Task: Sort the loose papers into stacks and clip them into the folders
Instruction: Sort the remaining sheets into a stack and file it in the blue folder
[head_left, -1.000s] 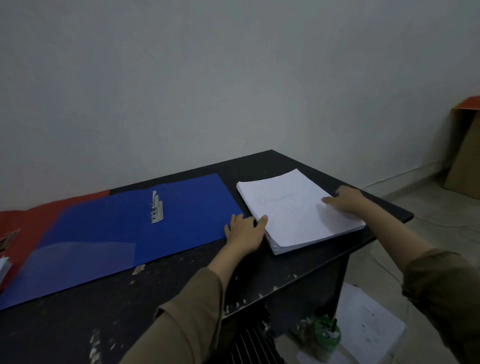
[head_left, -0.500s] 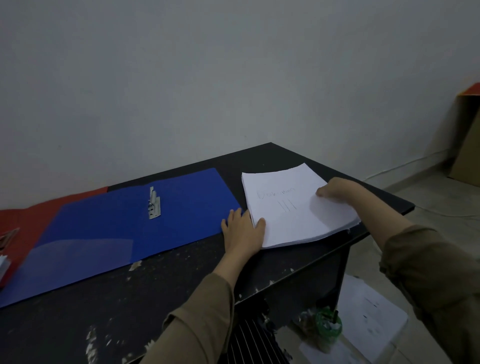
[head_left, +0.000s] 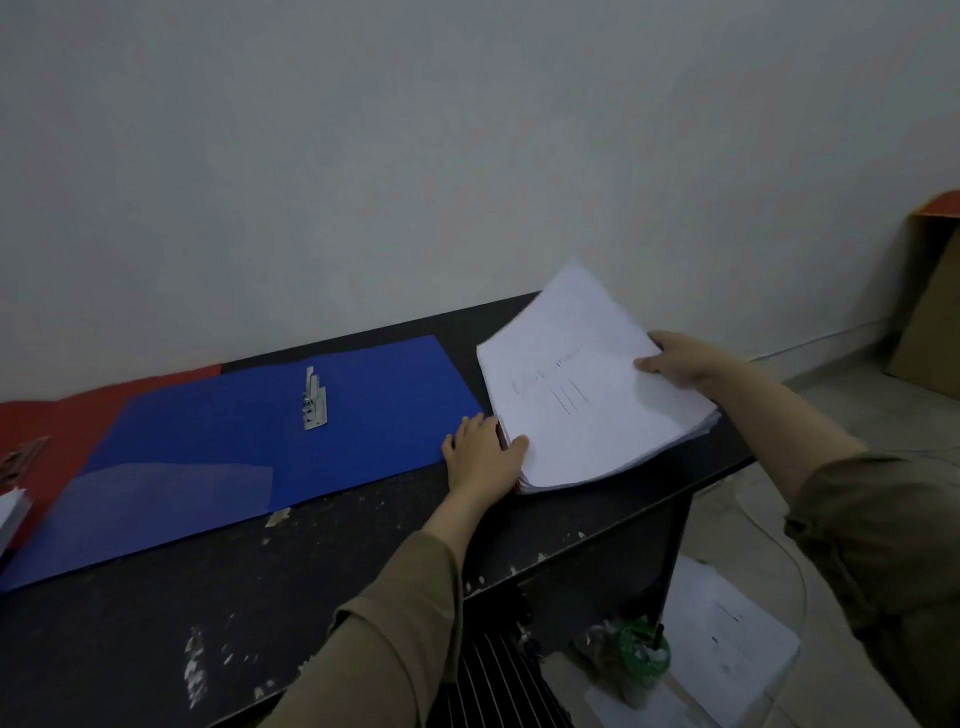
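The paper stack (head_left: 587, 395) sits tilted at the right end of the table (head_left: 332, 566), far edge raised. The right hand (head_left: 680, 358) grips its right edge, fingers curled under; the left hand (head_left: 483, 457) holds its near-left corner, thumb on top. The open blue folder (head_left: 234, 441) lies just left, clip (head_left: 314, 400) at centre.
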